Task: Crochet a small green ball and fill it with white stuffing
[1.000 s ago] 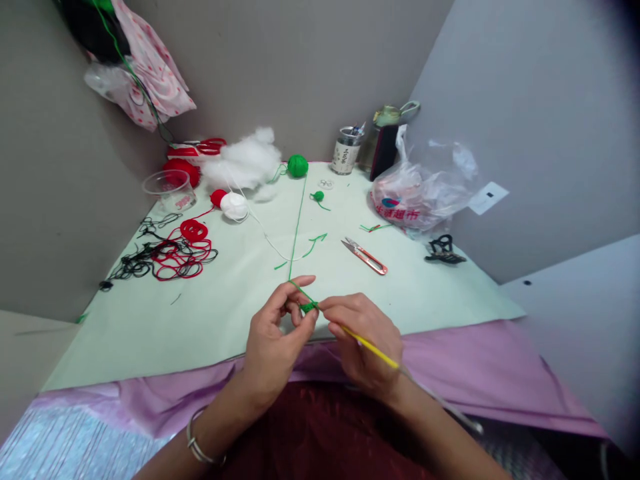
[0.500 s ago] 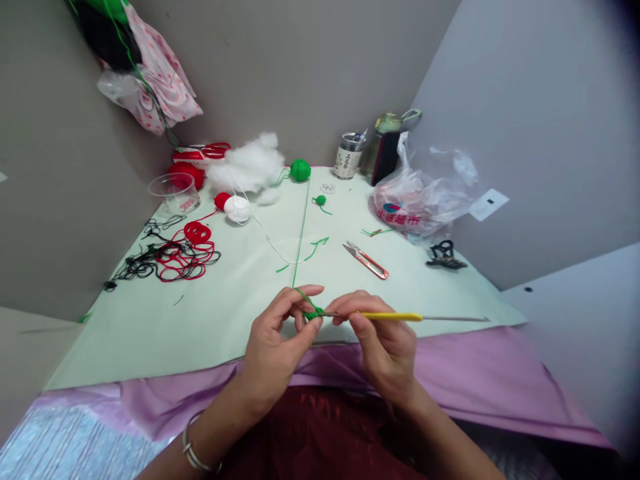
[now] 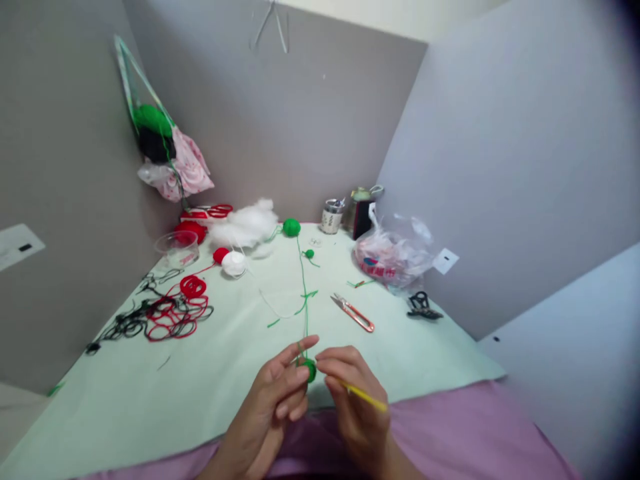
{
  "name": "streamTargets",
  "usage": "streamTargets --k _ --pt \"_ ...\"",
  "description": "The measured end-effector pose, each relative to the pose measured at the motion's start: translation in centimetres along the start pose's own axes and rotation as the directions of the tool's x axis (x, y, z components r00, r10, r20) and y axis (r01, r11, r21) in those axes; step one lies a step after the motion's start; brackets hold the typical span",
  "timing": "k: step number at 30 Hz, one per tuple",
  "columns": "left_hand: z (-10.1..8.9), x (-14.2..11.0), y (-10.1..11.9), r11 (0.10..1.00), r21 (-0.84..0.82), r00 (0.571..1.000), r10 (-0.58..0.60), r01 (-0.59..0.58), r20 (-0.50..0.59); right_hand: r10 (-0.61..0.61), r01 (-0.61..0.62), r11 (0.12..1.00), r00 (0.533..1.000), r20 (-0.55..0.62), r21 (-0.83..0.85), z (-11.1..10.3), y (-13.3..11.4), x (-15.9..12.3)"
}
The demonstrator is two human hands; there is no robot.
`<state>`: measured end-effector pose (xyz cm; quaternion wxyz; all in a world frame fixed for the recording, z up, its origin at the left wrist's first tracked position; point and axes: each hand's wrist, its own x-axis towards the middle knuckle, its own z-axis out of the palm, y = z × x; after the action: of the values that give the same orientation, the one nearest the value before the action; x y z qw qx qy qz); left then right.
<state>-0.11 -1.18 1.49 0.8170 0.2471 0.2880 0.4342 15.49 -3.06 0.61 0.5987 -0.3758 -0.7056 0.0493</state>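
In our left hand (image 3: 277, 390) we pinch a small green crocheted piece (image 3: 310, 371); our right hand (image 3: 356, 393) holds a yellow-handled crochet hook (image 3: 367, 397).

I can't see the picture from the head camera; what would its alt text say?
Two bare hands work green yarn over a pale green tabletop: the left hand pinches a small green piece, the right hand a yellow-handled hook. Beyond lie orange snips, yarn balls, white stuffing and a plastic bag.

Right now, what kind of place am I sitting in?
Probably a small partitioned desk used for yarn craft: grey panels close it in, the cloth-covered table holds a green yarn ball and orange-handled thread snips.
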Motion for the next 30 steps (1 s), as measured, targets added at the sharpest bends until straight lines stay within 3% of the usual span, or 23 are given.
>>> streamTargets --k 3,5,7,12,14,16,19,20,22,24,30 --pt "0.3 -0.3 0.6 0.998 0.021 0.998 0.061 -0.060 -0.022 0.248 -0.224 0.929 0.968 -0.045 0.296 0.1 -0.1 0.8" --pt "0.7 -0.6 0.5 0.991 0.091 0.994 0.100 -0.096 -0.041 0.286 -0.263 0.889 0.958 -0.006 0.375 0.3 -0.2 1.3" --pt "1.2 -0.7 0.1 0.979 0.155 0.988 0.144 -0.133 -0.062 0.234 -0.226 0.911 0.972 0.021 0.344 0.6 -0.4 1.5" --pt "1.4 -0.1 -0.9 0.941 0.200 0.939 0.306 -0.273 -0.158 -0.057 0.057 0.998 0.998 -0.011 0.028 1.7 -0.3 0.8" --pt "1.1 0.2 -0.8 0.960 0.155 0.950 0.259 -0.233 -0.173 -0.136 0.135 0.989 0.991 -0.010 -0.067 1.9 -0.1 0.4" --pt "0.8 0.3 -0.3 0.988 0.073 0.979 0.143 -0.134 -0.146 -0.130 0.129 0.990 0.991 -0.021 -0.062 1.9 0.1 0.2" --pt "0.4 0.2 0.6 0.999 -0.038 0.995 0.033 -0.036 -0.090 0.122 -0.112 0.984 0.990 -0.065 0.139 1.3 0.1 0.6" --pt "0.4 0.2 0.9 0.998 -0.045 0.995 0.033 -0.038 -0.098 0.255 -0.232 0.946 0.964 -0.076 0.225 1.0 0.1 0.8" --pt "0.3 0.2 1.2 0.997 -0.009 0.994 0.076 -0.077 -0.080 0.400 -0.351 0.848 0.915 -0.045 0.397 0.7 0.0 1.3" --pt "0.4 0.1 1.1 0.988 0.081 0.990 0.135 -0.131 -0.045 0.447 -0.400 0.774 0.894 0.023 0.492 0.7 0.0 1.5" --pt "0.0 0.0 0.3 0.908 0.334 0.966 0.258 -0.252 0.028 0.467 -0.458 0.735 0.876 0.116 0.499 1.2 0.1 1.3"
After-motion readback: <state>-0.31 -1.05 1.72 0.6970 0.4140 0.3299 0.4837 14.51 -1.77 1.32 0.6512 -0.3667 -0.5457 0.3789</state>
